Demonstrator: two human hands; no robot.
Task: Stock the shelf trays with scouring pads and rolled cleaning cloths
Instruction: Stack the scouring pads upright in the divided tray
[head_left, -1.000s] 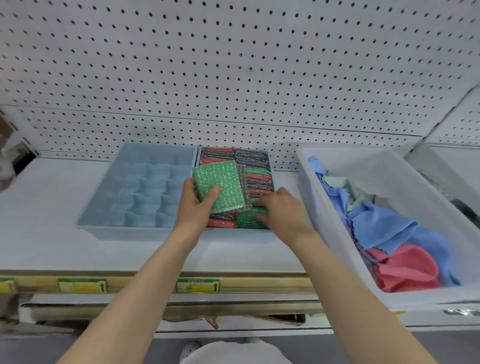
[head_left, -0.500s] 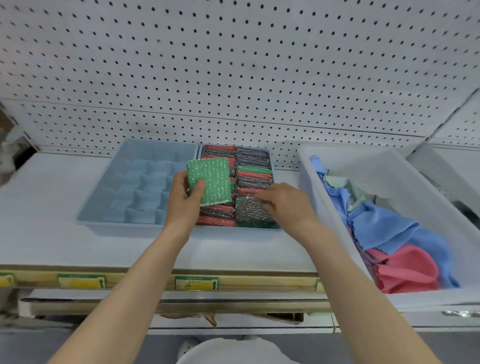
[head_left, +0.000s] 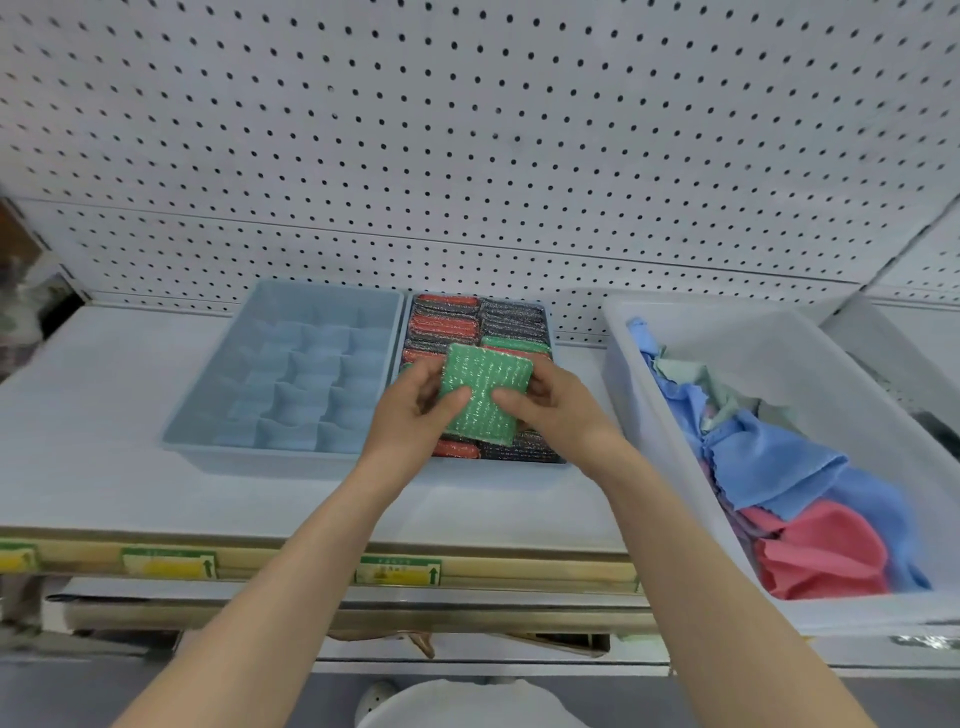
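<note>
A green sparkly scouring pad (head_left: 483, 389) is held flat above the pad tray. My left hand (head_left: 415, 415) grips its left edge with the thumb on top. My right hand (head_left: 556, 410) grips its right edge the same way. Below them the blue-grey tray (head_left: 551, 332) is packed with red, dark and green scouring pads (head_left: 447, 325) standing on edge in two rows. To its left sits a light blue tray (head_left: 332, 306) divided into several compartments, all holding nothing.
A large white bin (head_left: 675, 467) at the right holds loose blue, pink and pale green cloths (head_left: 769, 457). The white shelf (head_left: 104, 415) carries both trays, with a pegboard wall (head_left: 467, 130) behind. Price labels (head_left: 397, 569) line the shelf's front rail.
My left hand has carried the green pad rightward over the pad tray. My right hand has left the packed pads and taken hold of the green pad's right edge.
</note>
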